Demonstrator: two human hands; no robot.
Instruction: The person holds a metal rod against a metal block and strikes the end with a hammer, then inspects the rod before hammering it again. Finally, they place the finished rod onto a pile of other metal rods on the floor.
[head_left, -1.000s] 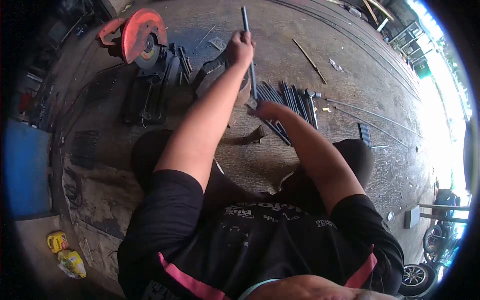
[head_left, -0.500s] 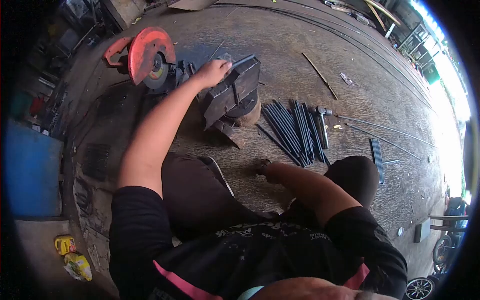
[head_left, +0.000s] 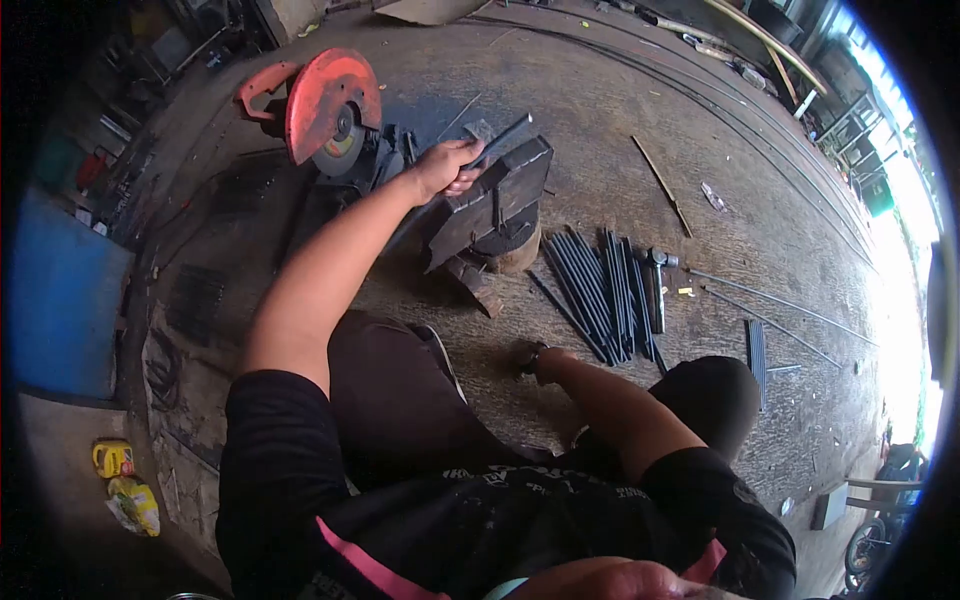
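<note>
My left hand (head_left: 447, 170) is closed around a dark metal rod (head_left: 505, 137), which slants up to the right above a black steel fixture (head_left: 490, 205). The fixture rests on a round wooden block (head_left: 516, 256). Just left of that hand stands a cut-off saw with a red guard (head_left: 325, 95) and a grinding disc (head_left: 343, 140). My right hand (head_left: 524, 359) hangs low over the floor between my knees, a dark band at its wrist. Its fingers are too dark to make out. Near it lies a bundle of cut rods (head_left: 590, 290), with a hammer (head_left: 659, 285) alongside.
A smaller group of rods (head_left: 756, 360) lies by my right knee. Long thin bars (head_left: 780, 300) stretch across the floor on the right. A thin stick (head_left: 662, 187) lies farther off. Yellow packages (head_left: 113, 458) sit at lower left, below a blue panel (head_left: 70, 290).
The rod in my left hand has come up off the fixture and now tilts more steeply, with more of its end showing. My right hand stays low. The whole view has shifted slightly.
</note>
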